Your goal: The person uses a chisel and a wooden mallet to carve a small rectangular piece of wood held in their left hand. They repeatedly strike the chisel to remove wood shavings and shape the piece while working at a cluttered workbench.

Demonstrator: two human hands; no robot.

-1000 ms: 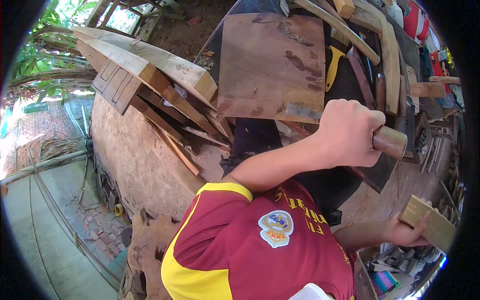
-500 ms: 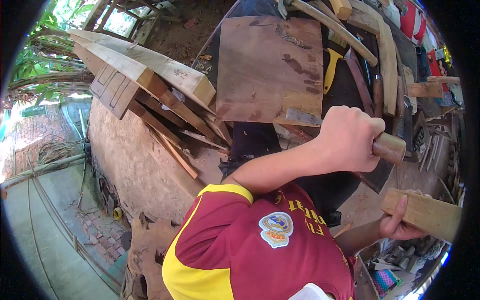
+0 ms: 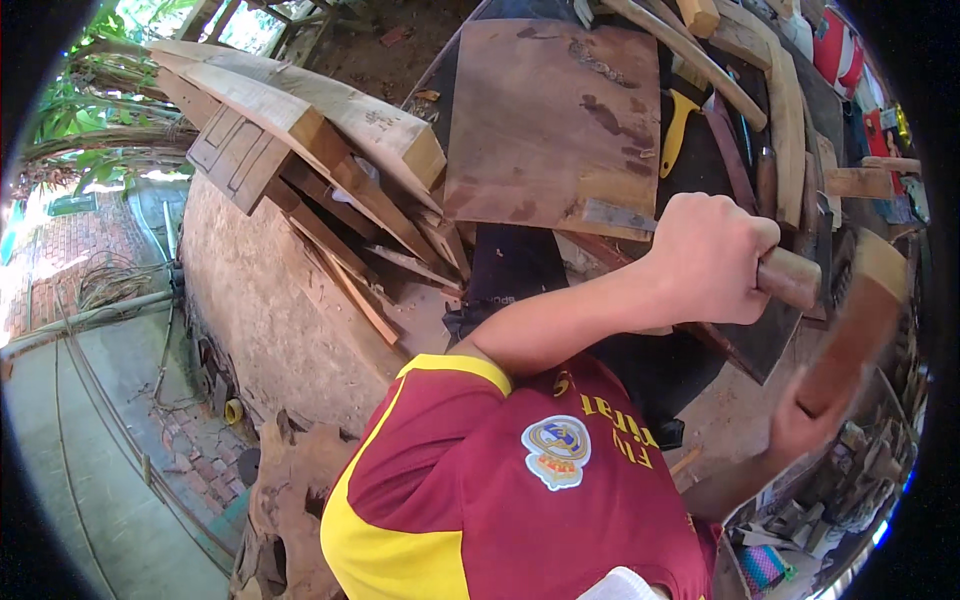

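My left hand [image 3: 708,255] is closed in a fist round a wooden-handled chisel. Its round handle end [image 3: 792,278] sticks out to the right. A flat metal blade [image 3: 620,216] shows left of the fist, over the near right corner of a brown wooden board [image 3: 545,125]; the stretch between lies hidden behind the hand. My right hand [image 3: 803,415], smeared by motion, grips a wooden block [image 3: 852,325] with a dark slot near the fingers. The block is tilted upward, its far end right of the chisel handle and apparently apart from it.
Beyond the board lie a yellow-handled scraper [image 3: 680,130], a long curved wooden handle [image 3: 700,65] and several wood pieces. Thick timber beams [image 3: 350,115] lean at the left. Wood scraps [image 3: 800,530] lie at the lower right, and gnarled wood [image 3: 285,500] at the lower left.
The wooden block in my right hand has swung up and turned from nearly level to steeply tilted. My left hand keeps its grip on the chisel. The whole view has shifted slightly.
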